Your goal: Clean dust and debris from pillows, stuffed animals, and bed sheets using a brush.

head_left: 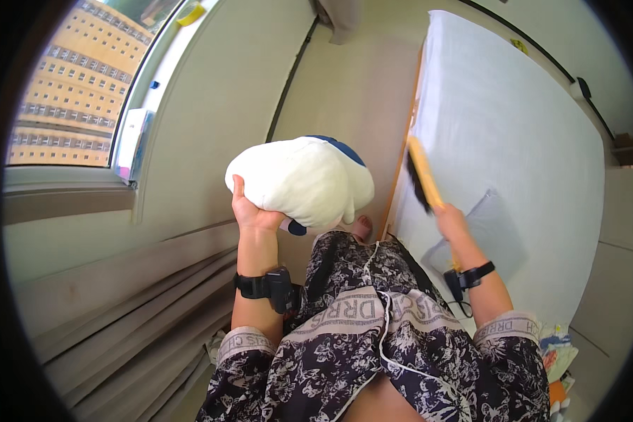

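Note:
A white plush toy [295, 179] with dark blue parts rests on my left hand [256, 211], which grips its lower left side with the thumb up. The toy is held in the air over the floor. My right hand [451, 221] is closed around the yellow handle of a long brush [424, 174] with dark bristles. The brush is raised beside the left edge of a bed-like surface with a white cover [522, 137]. On that cover, partly behind my right forearm, lies a grey translucent bag or cloth [498, 232].
A window with a sill [174, 53] is at the left, holding a roll of yellow tape [191, 14] and a box [133, 142]. Grey curtains [163, 300] hang at the lower left. Bags and other items [556, 353] are at the lower right.

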The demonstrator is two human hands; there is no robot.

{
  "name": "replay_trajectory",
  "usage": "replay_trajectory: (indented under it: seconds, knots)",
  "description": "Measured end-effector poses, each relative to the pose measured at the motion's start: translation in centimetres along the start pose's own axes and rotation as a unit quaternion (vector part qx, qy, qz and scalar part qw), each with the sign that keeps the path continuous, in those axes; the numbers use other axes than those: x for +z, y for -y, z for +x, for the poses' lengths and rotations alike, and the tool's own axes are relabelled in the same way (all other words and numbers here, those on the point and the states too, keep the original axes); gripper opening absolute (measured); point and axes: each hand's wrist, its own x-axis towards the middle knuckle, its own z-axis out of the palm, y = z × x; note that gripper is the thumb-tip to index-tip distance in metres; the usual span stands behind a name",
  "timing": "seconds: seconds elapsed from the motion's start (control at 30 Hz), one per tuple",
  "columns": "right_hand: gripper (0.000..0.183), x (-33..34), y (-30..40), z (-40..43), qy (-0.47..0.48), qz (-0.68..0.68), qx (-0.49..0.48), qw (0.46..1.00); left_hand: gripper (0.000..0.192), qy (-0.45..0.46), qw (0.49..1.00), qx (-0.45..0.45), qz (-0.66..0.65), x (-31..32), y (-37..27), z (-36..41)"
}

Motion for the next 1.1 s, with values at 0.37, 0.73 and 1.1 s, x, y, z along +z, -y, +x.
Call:
replay_trajectory:
  seconds: [0.37, 0.73, 1.1]
  knots:
    - [0.026, -3.3, 14.1, -8.2, 0.105, 0.047, -0.352, 0.929, 0.055, -0.014, 0.98, 0.115, 0.162, -2.1, 1.4, 0.2]
    - [0.025, -4.6, 11.6, -7.0, 0.046, 0.198, -0.125, 0.971, 0.059, -0.095, 0.991, 0.047, -0.083, -1.4, 0.7, -0.9]
    - [0.031, -0.1, 1.6, -2.0, 0.011, 0.057, -0.002, 0.998, 0.056, 0.052, 0.959, 0.05, 0.275, 2.8, -3.7, -3.0]
